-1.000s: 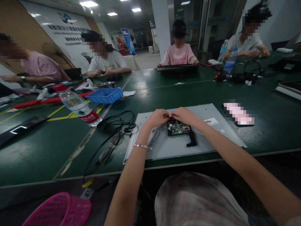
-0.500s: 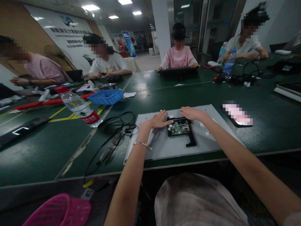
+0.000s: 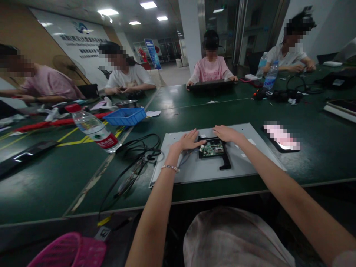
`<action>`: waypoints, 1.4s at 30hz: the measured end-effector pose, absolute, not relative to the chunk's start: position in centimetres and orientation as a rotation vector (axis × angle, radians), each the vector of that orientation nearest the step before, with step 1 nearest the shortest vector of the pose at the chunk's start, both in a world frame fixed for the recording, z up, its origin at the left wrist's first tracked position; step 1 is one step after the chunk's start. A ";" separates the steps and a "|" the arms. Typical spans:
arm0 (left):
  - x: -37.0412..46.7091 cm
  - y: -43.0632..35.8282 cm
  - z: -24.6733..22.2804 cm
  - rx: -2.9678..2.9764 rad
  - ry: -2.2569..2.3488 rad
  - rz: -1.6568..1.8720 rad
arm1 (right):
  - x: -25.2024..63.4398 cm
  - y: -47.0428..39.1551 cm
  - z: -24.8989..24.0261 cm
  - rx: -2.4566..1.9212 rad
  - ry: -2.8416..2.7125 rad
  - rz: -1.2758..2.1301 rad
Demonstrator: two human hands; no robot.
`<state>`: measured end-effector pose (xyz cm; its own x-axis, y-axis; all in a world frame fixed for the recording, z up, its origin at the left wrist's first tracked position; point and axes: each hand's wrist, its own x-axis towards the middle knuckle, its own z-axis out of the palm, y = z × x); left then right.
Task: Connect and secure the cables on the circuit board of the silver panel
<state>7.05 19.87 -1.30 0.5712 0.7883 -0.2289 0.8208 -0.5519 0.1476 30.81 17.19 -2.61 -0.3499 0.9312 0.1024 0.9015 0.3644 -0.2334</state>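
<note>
A flat grey metal panel (image 3: 189, 172), like the back of a display, lies on the green table in front of me. On its middle sits a black bracket (image 3: 226, 161) framing a green circuit board (image 3: 213, 149). My left hand (image 3: 189, 140) lies flat on the panel, its thumb reaching to the bracket's left upper corner. My right hand (image 3: 226, 132) rests flat, fingers stretched, by the bracket's upper right. Both hands are open and grip nothing. A thin cable (image 3: 185, 158) runs out from the board's left side, partly behind my left wrist.
Left of the panel lie black cables (image 3: 139, 146), eyeglasses (image 3: 129, 181), a tilted water bottle (image 3: 96, 129) and a blue tray (image 3: 126, 118). A phone (image 3: 281, 139) lies to the right. A pink basket (image 3: 69, 252) is below the table edge. Several people sit around the table.
The panel has shifted slightly away from me, its near edge now farther from the table edge. Both hands stay flat on it. The person at far left has moved an arm.
</note>
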 end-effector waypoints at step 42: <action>6.5 16.9 0.3 2.604 1.066 0.561 | 26.7 16.3 -0.6 -1.373 -2.481 0.180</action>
